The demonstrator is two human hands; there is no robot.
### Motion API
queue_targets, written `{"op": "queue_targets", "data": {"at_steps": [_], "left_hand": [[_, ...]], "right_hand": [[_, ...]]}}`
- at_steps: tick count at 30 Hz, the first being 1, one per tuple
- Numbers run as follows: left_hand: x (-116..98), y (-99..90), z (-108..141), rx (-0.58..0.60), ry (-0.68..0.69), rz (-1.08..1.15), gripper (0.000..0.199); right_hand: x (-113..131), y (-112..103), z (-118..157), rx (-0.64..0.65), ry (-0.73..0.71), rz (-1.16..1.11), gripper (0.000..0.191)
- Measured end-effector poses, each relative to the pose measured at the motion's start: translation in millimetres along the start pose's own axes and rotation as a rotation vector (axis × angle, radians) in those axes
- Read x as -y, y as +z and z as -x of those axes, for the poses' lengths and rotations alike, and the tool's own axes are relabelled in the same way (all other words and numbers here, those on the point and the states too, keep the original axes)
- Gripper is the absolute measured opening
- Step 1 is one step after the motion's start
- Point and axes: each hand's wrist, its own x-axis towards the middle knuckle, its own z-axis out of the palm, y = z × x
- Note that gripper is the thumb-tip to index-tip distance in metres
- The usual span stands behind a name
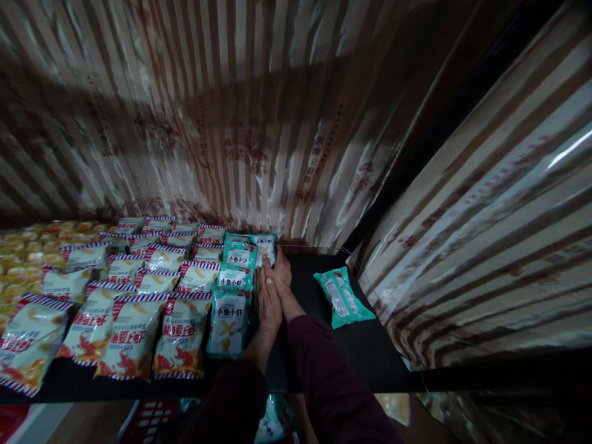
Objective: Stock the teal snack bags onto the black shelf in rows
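Note:
My right hand (281, 272) is at the back of a row of green snack bags, gripping the upright rear snack bag (264, 245) with the thumb on its front and the fingers along its right side. Just nearer and to the left, my left hand (268, 303) lies flat with fingers stretched forward, along the right side of the green row. The two hands touch. In front of that row stands a green snack bag (229, 322) with a pale front panel. Another green bag (342, 297) lies on the black shelf (296, 357) to the right.
Several rows of white-and-orange snack bags (134, 336) stand on the left, with yellow packs (28, 265) beyond. Striped plastic sheeting (259, 123) hangs behind and on the right. Below the shelf edge are a red basket (150, 422) and more green bags (272, 422).

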Motion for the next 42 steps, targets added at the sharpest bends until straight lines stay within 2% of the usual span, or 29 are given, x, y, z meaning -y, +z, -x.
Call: {"op": "queue_targets", "data": {"at_steps": [6, 10, 16, 21, 25, 32, 36, 39, 42], "left_hand": [[1, -1.2, 0, 0.028, 0.05, -0.008, 0.053], [4, -0.6, 0, 0.028, 0.061, 0.017, 0.054], [5, 2.1, 0, -0.013, 0.099, 0.004, 0.053], [6, 6.0, -1, -0.093, 0.096, 0.008, 0.053], [4, 7.3, 0, -0.137, 0.068, 0.034, 0.053], [-9, 6.2, 20, -0.049, 0.006, 0.046, 0.048], [-18, -6.7, 37, 0.019, -0.019, 0.011, 0.043], [-26, -28.7, 49, 0.111, -0.004, -0.02, 0.041], [-33, -56.1, 64, 0.167, 0.005, -0.001, 0.039]], "right_hand": [[-3, -4, 7, -0.011, -0.043, 0.006, 0.05], [-6, -2, 7, -0.015, -0.058, 0.011, 0.051], [-8, -4, 11, 0.002, -0.058, 0.031, 0.054], [-8, -9, 18, -0.055, -0.07, 0.008, 0.059], [-15, -18, 27, -0.088, -0.042, 0.019, 0.057], [-22, -45, 50, -0.056, -0.035, -0.023, 0.045], [-17, -56, 69, 0.0, 0.0, -0.105, 0.038], [-11, -61, 91, 0.062, 0.031, -0.195, 0.038], [-3, -66, 119, 0.068, 0.059, -0.233, 0.038]]}}
